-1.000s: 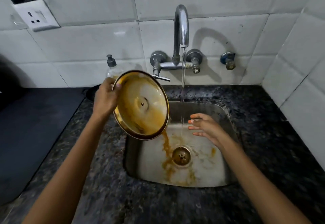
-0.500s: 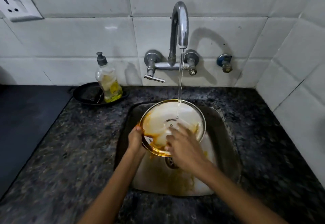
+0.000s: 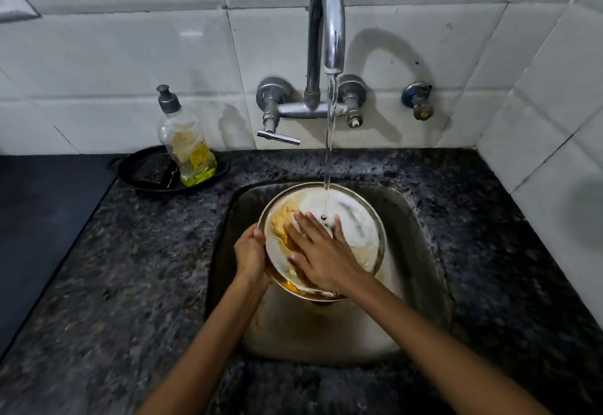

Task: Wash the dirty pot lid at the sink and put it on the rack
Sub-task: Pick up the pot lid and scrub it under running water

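Observation:
The round steel pot lid (image 3: 354,219) is held tilted over the steel sink (image 3: 421,251), underside up, under the running stream from the tap (image 3: 328,23). Yellow-orange residue covers its left and lower part; the upper right part looks rinsed. My left hand (image 3: 251,253) grips the lid's left rim. My right hand (image 3: 321,251) lies flat on the lid's inner surface with fingers spread, over the residue. The water lands just above my right fingers. No rack is in view.
A dish soap bottle (image 3: 184,144) with yellow liquid stands in a black dish (image 3: 137,170) holding a scrubber, left of the tap. Dark speckled granite counter (image 3: 489,219) surrounds the sink. White tiled walls rise behind and to the right. A small wall valve (image 3: 419,101) sits right of the tap.
The lid came down from the left into the sink under the stream. My right hand went onto its inner surface and has spread flat; more of the lid looks rinsed.

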